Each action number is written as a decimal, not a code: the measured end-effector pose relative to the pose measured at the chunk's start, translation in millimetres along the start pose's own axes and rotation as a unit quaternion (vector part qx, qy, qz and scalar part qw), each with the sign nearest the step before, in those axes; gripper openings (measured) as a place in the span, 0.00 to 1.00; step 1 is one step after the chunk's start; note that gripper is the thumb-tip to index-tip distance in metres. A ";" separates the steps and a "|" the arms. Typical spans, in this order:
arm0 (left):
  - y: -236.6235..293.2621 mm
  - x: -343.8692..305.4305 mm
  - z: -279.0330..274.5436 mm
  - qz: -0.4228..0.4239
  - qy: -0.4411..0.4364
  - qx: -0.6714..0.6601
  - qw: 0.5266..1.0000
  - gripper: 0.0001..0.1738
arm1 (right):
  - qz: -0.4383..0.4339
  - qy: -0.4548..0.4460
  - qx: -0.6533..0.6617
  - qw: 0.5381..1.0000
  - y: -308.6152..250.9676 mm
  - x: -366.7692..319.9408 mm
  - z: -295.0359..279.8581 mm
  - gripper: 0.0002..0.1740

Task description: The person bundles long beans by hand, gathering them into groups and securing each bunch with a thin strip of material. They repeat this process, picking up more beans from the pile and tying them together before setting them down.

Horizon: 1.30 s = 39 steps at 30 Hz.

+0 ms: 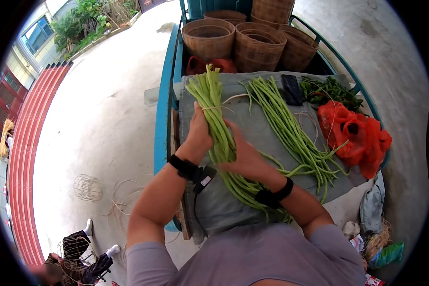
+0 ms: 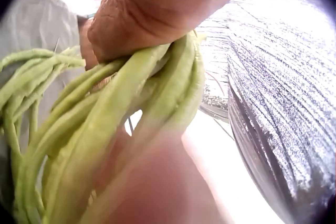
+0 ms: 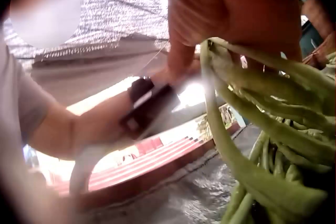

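A bundle of pale green long beans [image 1: 219, 136] slants across the near left of the grey cloth, with a thin tie [image 1: 213, 107] round its upper part. My left hand [image 1: 199, 131] grips it from the left, just below the tie. From the right, my right hand [image 1: 245, 155] holds the same bundle lower down, fingers across the stalks. Lower bean ends hang in loose curves under my right wrist. In the left wrist view the beans [image 2: 110, 124] pass close by the camera; in the right wrist view beans [image 3: 273, 113] run beneath the hand.
More long beans [image 1: 286, 126] lie spread on the grey cloth [image 1: 233, 83] to the right. Beyond are green peppers [image 1: 326, 93], a dark packet [image 1: 291, 89] and a red bag [image 1: 355, 133]. Several wicker baskets [image 1: 260, 47] stand behind. Blue cart rails [image 1: 166, 105] edge the left; a person [image 1: 76, 257] sits lower left.
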<state>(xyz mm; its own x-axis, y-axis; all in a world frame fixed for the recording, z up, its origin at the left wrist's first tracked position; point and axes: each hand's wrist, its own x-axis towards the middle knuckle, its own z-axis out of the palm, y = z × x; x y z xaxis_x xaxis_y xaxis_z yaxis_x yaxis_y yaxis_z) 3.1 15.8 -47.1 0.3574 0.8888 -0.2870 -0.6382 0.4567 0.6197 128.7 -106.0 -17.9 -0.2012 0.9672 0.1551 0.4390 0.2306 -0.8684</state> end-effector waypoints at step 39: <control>0.7 5.7 -15.1 0.021 -0.133 0.833 0.536 0.20 | 0.002 0.046 -0.366 0.929 170.5 46.2 -35.4 0.32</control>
<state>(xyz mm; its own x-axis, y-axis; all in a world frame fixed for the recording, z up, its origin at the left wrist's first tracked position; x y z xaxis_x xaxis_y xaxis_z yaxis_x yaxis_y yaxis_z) -5.6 21.8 -59.4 0.5927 0.7586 -0.2707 0.7670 -0.4291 0.4770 225.3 -18.2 -142.1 -0.1365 0.9655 0.2218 0.9247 0.2045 -0.3211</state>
